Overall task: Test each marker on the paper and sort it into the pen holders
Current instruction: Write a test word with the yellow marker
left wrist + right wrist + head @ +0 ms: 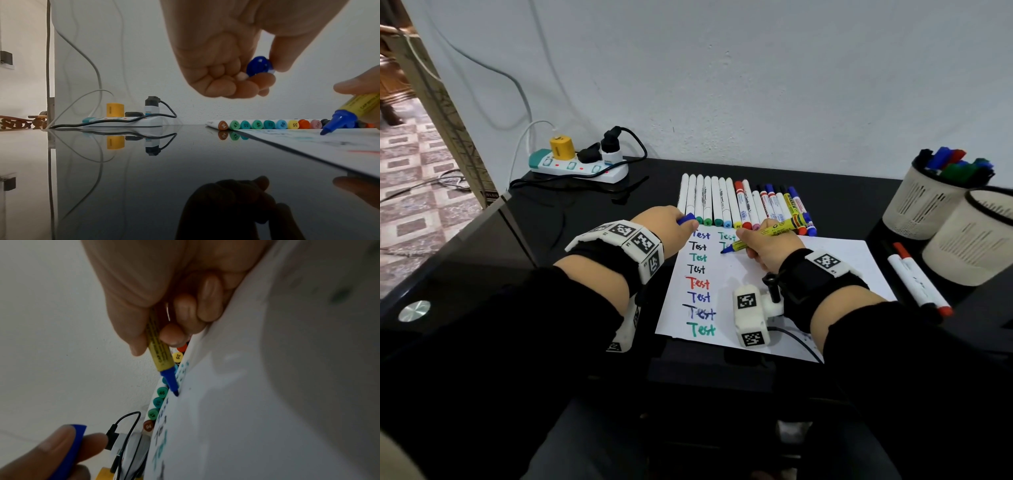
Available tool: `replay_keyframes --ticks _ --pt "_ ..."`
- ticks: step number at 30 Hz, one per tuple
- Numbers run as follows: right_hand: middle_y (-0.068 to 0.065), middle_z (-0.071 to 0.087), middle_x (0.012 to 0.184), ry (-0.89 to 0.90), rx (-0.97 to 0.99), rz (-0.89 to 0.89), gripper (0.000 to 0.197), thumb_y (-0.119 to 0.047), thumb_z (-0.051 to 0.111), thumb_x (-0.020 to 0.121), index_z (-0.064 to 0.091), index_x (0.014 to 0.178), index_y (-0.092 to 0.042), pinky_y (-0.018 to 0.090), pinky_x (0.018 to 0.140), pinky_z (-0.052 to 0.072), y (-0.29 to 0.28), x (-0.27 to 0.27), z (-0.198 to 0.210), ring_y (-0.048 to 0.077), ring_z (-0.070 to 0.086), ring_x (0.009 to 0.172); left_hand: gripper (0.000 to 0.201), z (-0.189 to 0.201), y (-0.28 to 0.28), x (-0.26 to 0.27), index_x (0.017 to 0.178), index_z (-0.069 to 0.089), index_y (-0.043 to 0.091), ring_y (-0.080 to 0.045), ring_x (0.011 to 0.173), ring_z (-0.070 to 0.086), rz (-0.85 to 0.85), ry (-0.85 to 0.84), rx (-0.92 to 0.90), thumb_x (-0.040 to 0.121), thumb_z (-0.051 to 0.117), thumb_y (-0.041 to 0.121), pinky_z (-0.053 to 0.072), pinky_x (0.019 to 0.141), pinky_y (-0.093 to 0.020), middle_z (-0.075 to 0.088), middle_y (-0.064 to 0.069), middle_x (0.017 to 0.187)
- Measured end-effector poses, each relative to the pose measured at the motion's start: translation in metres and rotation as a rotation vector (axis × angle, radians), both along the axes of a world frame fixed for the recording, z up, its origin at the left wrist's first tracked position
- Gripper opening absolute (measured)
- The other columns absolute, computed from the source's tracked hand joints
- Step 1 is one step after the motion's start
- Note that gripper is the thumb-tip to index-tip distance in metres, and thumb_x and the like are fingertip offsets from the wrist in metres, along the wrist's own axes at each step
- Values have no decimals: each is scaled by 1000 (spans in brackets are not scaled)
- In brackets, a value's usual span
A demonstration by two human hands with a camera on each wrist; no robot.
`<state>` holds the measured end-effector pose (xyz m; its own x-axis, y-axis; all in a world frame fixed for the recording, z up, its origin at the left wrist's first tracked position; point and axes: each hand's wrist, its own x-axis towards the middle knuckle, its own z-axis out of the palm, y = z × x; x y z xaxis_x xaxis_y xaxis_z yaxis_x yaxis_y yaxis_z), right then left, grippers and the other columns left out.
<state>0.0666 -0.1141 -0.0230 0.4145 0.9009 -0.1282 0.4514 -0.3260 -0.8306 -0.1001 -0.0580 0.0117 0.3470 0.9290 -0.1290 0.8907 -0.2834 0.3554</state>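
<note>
The right hand [770,246] pinches a yellow marker [763,236] with a blue nib, its long axis slanting from far right down to near left. The tip touches or hovers just above the paper [835,263], in the second column of "Test" words. The left hand [674,226], just left of the sheet, pinches the blue cap [259,65]; the pen holders [931,202] stand well apart at far right.
</note>
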Motion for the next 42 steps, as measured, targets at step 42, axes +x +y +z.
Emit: replay_keyframes --ticks 42 --pt "2 52 58 7 62 -36 30 -28 60 90 41 69 -17 24 56 37 -2 6 -4 15 44 52 38 3 -3 1 113 55 13 -14 80 51 -12 1 -25 98 38 43 38 72 -27 53 0 85"
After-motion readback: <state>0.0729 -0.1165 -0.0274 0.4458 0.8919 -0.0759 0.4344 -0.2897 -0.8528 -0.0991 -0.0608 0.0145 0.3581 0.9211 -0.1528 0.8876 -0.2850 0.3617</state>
